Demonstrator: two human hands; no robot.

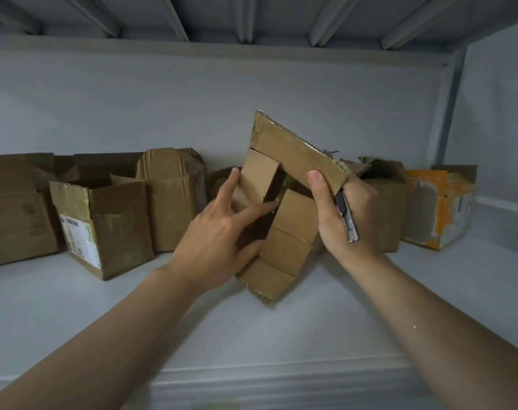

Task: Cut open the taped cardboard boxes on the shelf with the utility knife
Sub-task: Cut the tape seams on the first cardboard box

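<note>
Behind the held box, half-hidden boxes seem already opened.

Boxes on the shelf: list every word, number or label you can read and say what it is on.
Nothing is legible.
White shipping label on the open brown box: barcode and print too blurred.
Pale label on the orange box: too blurred.
Faint print on the leftmost box: unreadable.
Utility knife: no marking readable.

Brown boxes, one orange box, white shelf
</note>
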